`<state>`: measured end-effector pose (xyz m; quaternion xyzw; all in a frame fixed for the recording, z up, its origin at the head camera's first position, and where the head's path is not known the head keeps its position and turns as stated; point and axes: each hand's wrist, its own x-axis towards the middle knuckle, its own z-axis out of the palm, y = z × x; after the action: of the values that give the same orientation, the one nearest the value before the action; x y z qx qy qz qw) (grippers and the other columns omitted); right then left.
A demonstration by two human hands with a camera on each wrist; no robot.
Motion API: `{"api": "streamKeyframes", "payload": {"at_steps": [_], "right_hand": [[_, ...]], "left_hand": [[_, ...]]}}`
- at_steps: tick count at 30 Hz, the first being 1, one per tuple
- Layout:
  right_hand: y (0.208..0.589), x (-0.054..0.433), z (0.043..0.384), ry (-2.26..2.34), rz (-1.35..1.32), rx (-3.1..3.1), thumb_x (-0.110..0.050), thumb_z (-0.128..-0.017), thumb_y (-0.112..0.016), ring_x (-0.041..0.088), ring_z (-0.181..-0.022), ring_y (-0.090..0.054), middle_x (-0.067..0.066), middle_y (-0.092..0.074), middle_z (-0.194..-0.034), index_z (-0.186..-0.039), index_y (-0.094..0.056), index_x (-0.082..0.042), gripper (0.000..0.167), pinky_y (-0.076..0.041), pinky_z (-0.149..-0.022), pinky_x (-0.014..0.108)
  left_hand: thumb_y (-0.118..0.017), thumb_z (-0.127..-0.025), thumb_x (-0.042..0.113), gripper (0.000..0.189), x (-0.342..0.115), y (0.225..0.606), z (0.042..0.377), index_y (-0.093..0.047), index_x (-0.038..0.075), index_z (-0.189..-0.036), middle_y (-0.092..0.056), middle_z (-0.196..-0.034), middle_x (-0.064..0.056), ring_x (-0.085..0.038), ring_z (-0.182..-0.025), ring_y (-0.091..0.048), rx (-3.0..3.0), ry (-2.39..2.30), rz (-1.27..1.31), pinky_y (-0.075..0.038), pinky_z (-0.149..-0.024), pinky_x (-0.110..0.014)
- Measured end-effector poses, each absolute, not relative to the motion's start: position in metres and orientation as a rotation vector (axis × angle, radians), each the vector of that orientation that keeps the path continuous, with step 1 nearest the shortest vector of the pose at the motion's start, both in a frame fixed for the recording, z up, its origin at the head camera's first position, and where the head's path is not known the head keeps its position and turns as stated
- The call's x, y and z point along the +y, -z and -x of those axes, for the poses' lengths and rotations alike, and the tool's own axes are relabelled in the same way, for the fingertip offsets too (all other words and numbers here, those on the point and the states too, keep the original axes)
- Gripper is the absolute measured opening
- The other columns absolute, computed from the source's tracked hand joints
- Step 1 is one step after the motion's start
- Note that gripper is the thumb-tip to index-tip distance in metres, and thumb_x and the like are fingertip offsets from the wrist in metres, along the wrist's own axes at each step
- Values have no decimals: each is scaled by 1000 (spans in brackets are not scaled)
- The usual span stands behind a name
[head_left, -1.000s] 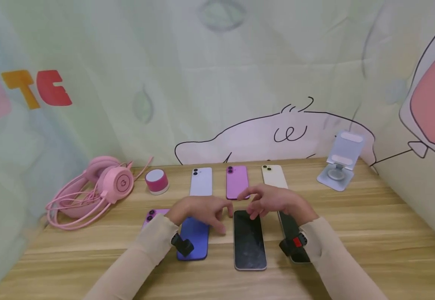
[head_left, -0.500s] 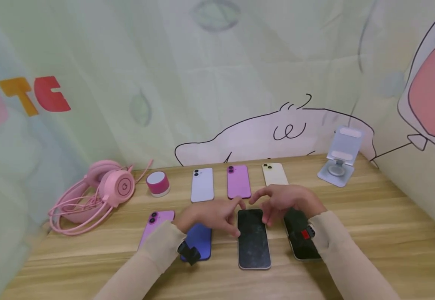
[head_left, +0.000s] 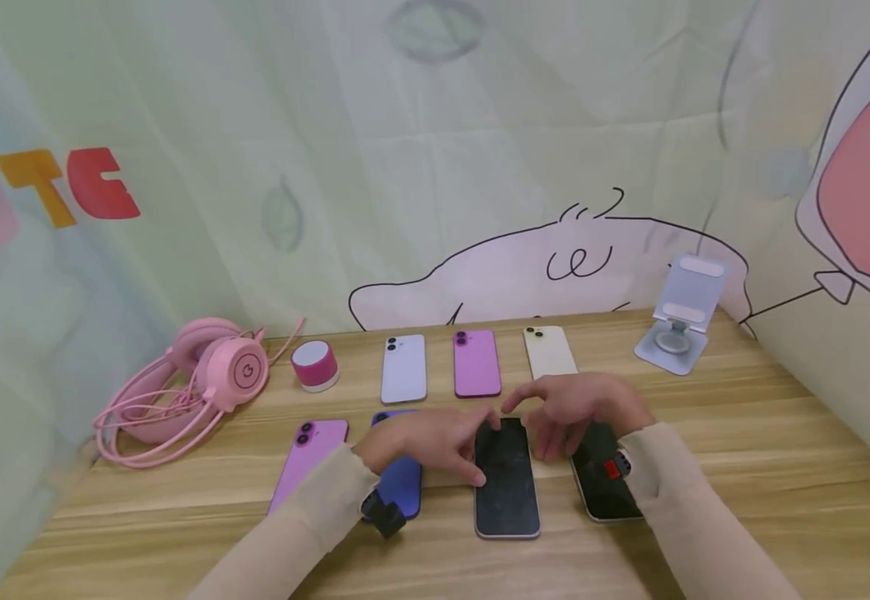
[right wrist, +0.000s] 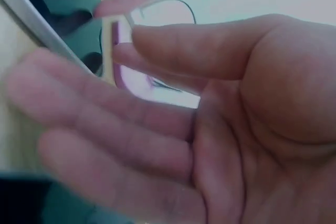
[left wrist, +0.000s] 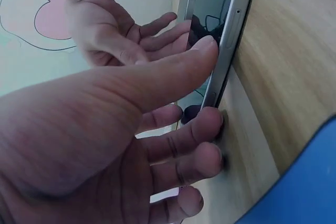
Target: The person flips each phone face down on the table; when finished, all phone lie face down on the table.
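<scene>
A smartphone [head_left: 507, 492] lies face up on the wooden table, its black screen showing. My left hand [head_left: 438, 437] reaches over its upper left side, index finger across the top end. In the left wrist view, the thumb [left wrist: 194, 59] is right at the phone's silver edge, and the other fingers, loosely bent, are beside it. My right hand [head_left: 573, 408] hovers by the upper right corner with loose fingers and nothing in the palm. Partly under that hand is a second face-up phone [head_left: 603, 492]. Below my left wrist lies a blue phone [head_left: 403, 487].
A purple phone [head_left: 307, 462] lies at the left. Behind are a white phone [head_left: 404, 371], a pink-purple phone [head_left: 477, 362] and a cream phone [head_left: 549, 350]. Pink headphones [head_left: 210, 375], a small magenta speaker [head_left: 315, 367] and a folding phone stand [head_left: 682, 312] stand farther back.
My left hand has moved right, from over the blue phone to the left edge and top of the middle phone. My right hand has shifted slightly right, off that phone's top corner.
</scene>
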<state>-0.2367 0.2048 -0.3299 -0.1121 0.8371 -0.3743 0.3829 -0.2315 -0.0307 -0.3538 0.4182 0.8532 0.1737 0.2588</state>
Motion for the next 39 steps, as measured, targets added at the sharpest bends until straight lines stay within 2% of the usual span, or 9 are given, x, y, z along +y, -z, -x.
{"api": "streamKeyframes", "payload": {"at_steps": [7,17,28,33,39], "right_hand": [[338,198,240,1074,240,2132,-12,-103,-52,27,-72,-71,17,-71,-84,-150,-39,-21,50,-58,-66,37],[345,196,244,1111,229,2154,-15,-105,-50,23,-69,-70,15,-70,-86,-154,-24,-7,56,-56,-66,33],[349,197,247,1254,212,2165,-12,-104,-45,21,-65,-68,14,-65,-82,-148,-30,0,48,-56,-62,31],[345,198,247,1315,241,2176,-5,-100,-43,21,-64,-66,13,-63,-79,-148,-30,1,50,-56,-64,33],[336,199,247,1365,274,2196,-8,-106,-41,20,-68,-67,13,-64,-81,-150,-30,1,46,-57,-71,38]], "left_hand": [[-76,-91,24,59,-31,354,234,-40,12,-136,-61,-83,2,-9,-75,-58,2339,-485,-1064,-46,-73,-25],[-70,-96,19,61,-32,354,234,-39,10,-148,-59,-86,3,-8,-75,-54,2364,-473,-1068,-44,-69,-24],[-68,-97,19,70,-31,355,233,-28,15,-155,-59,-86,3,-8,-76,-55,2402,-459,-1072,-44,-71,-25],[-70,-96,20,77,-32,358,233,-22,12,-156,-59,-83,2,-8,-75,-56,2394,-550,-1096,-46,-74,-26],[-70,-96,26,84,-28,359,233,-14,5,-156,-63,-83,1,-6,-73,-59,2308,-731,-1085,-47,-70,-23]]}}
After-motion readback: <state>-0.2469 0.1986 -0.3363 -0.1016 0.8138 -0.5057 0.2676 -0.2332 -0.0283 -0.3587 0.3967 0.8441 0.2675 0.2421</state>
